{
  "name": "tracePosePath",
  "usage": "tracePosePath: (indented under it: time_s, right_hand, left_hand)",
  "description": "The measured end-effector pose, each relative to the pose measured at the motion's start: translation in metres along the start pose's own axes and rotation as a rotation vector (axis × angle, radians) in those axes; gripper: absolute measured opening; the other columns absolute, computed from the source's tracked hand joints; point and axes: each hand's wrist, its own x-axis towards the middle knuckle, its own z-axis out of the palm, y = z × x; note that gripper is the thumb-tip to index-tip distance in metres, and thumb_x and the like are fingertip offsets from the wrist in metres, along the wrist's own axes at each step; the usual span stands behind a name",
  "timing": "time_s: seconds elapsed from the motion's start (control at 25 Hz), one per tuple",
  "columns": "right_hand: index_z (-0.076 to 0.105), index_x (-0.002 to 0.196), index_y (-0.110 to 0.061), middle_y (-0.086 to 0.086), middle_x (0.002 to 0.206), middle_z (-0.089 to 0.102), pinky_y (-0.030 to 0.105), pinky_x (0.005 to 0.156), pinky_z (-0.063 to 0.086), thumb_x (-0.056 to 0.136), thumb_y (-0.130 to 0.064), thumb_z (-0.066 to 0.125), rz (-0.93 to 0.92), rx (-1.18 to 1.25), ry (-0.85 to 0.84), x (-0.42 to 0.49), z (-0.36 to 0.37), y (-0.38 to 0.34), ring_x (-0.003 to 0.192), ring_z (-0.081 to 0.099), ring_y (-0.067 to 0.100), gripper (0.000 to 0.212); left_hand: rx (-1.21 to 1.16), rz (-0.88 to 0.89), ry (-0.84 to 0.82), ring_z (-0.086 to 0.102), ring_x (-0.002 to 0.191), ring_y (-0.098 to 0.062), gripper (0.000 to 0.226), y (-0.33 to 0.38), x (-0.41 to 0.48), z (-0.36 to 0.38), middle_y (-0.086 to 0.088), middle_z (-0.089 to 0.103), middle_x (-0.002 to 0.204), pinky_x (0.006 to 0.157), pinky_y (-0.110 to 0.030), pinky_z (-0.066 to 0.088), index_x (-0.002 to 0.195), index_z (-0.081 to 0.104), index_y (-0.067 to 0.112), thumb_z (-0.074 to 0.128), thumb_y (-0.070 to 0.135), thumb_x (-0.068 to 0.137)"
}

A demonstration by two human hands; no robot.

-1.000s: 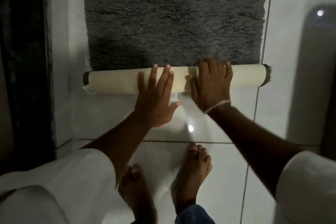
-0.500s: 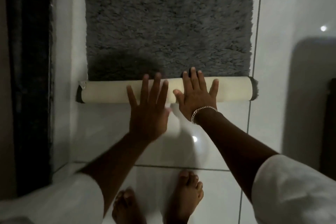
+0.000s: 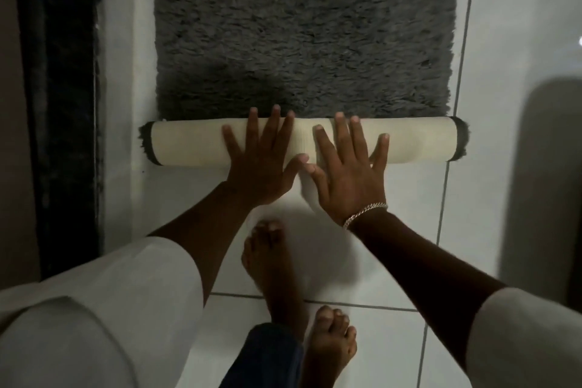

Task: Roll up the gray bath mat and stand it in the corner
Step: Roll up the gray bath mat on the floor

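The gray bath mat [image 3: 302, 28] lies shaggy side up on the white tile floor, stretching away from me. Its near end is wound into a roll [image 3: 419, 142] that shows the cream backing, with gray pile sticking out at both ends. My left hand [image 3: 261, 161] and my right hand [image 3: 349, 173] press flat on the middle of the roll, fingers spread, palms trailing onto the floor side. A silver bracelet sits on my right wrist.
My bare feet [image 3: 277, 268] stand on the white tile floor [image 3: 393, 255] just behind the roll. A dark vertical strip [image 3: 63, 104] runs along the left side beside a white ledge. A dark shape [image 3: 548, 186] rises at the right edge.
The roll has advanced away from me over the flat part of the mat and grown thicker. Both hands went from curled on the roll to flat with spread fingers. One foot stepped forward.
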Motion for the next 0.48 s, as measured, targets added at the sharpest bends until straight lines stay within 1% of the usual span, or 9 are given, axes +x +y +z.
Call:
tracePosePath:
  time_s: [0.08, 0.12, 0.16, 0.2, 0.28, 0.32, 0.36, 0.44, 0.48]
  right_hand:
    - [0.023, 0.150, -0.029, 0.009, 0.162, 0.015, 0.066, 0.113, 0.004, 0.095, -0.057, 0.023, -0.002, -0.046, -0.015, 0.014, 0.002, 0.007, 0.150, 0.008, 0.030, 0.062]
    - [0.021, 0.151, -0.030, 0.008, 0.163, 0.014, 0.066, 0.114, 0.003, 0.095, -0.058, 0.021, 0.014, -0.057, -0.017, 0.028, 0.001, 0.010, 0.150, 0.008, 0.030, 0.062]
    - [0.019, 0.151, -0.031, 0.007, 0.163, 0.013, 0.066, 0.114, 0.003, 0.094, -0.059, 0.020, 0.029, -0.053, -0.028, 0.045, -0.001, 0.010, 0.150, 0.007, 0.031, 0.063]
    - [0.018, 0.151, -0.032, 0.006, 0.163, 0.012, 0.066, 0.114, 0.002, 0.094, -0.060, 0.018, 0.044, -0.039, -0.046, 0.059, -0.005, 0.010, 0.150, 0.006, 0.031, 0.063]
    - [0.014, 0.151, -0.033, 0.006, 0.163, 0.008, 0.065, 0.115, 0.001, 0.094, -0.061, 0.015, 0.066, -0.038, -0.087, 0.080, -0.012, 0.014, 0.150, 0.002, 0.031, 0.064]
    - [0.012, 0.151, -0.034, 0.005, 0.164, 0.006, 0.064, 0.116, 0.000, 0.093, -0.062, 0.014, 0.073, -0.034, -0.118, 0.090, -0.018, 0.013, 0.150, 0.000, 0.031, 0.064]
    - [0.010, 0.151, -0.034, 0.005, 0.164, 0.004, 0.064, 0.116, -0.001, 0.093, -0.062, 0.013, 0.086, -0.024, -0.149, 0.096, -0.021, 0.015, 0.150, -0.003, 0.031, 0.064]
    - [0.007, 0.151, -0.034, 0.004, 0.164, 0.001, 0.064, 0.116, -0.002, 0.093, -0.063, 0.011, 0.110, -0.013, -0.192, 0.107, -0.028, 0.015, 0.150, -0.006, 0.030, 0.065]
    - [0.005, 0.151, -0.034, 0.004, 0.164, 0.001, 0.065, 0.116, -0.003, 0.093, -0.063, 0.012, 0.132, -0.008, -0.200, 0.109, -0.033, 0.012, 0.150, -0.007, 0.030, 0.065]
  left_hand:
    - [-0.065, -0.011, -0.016, -0.005, 0.152, -0.036, 0.079, -0.001, 0.010, -0.015, -0.003, 0.000, 0.167, 0.109, -0.076, -0.002, 0.155, -0.002, 0.027, 0.005, 0.068, 0.088]
    - [-0.146, -0.003, -0.007, -0.007, 0.152, -0.033, 0.076, -0.004, 0.021, -0.024, 0.000, -0.002, 0.167, 0.110, -0.075, -0.004, 0.155, -0.002, 0.029, 0.006, 0.065, 0.089]
    - [-0.226, 0.021, 0.014, -0.008, 0.152, -0.031, 0.072, -0.011, 0.028, -0.035, 0.002, -0.001, 0.167, 0.111, -0.074, -0.005, 0.155, 0.000, 0.029, 0.010, 0.062, 0.092]
    - [-0.247, 0.071, 0.076, -0.005, 0.153, -0.030, 0.069, -0.016, 0.031, -0.045, 0.000, 0.003, 0.167, 0.112, -0.075, -0.004, 0.156, 0.005, 0.028, 0.015, 0.058, 0.095]
    - [-0.131, 0.141, 0.256, 0.006, 0.152, -0.034, 0.065, -0.011, 0.019, -0.052, -0.009, 0.015, 0.165, 0.112, -0.076, 0.003, 0.155, 0.020, 0.021, 0.026, 0.052, 0.098]
    - [-0.080, 0.106, 0.289, 0.008, 0.152, -0.036, 0.064, -0.006, 0.006, -0.051, -0.011, 0.018, 0.164, 0.113, -0.076, 0.004, 0.154, 0.025, 0.020, 0.029, 0.052, 0.098]
    - [-0.060, 0.051, 0.265, 0.006, 0.152, -0.036, 0.066, 0.004, -0.010, -0.045, -0.011, 0.017, 0.164, 0.114, -0.074, 0.003, 0.154, 0.025, 0.021, 0.031, 0.054, 0.097]
    - [-0.076, -0.063, 0.137, -0.002, 0.153, -0.033, 0.071, 0.013, -0.030, -0.036, -0.005, 0.010, 0.166, 0.114, -0.074, 0.000, 0.155, 0.018, 0.028, 0.031, 0.062, 0.094]
    - [-0.082, -0.069, 0.096, -0.003, 0.153, -0.031, 0.073, 0.009, -0.030, -0.035, -0.002, 0.008, 0.167, 0.113, -0.075, 0.001, 0.155, 0.015, 0.031, 0.030, 0.066, 0.093]
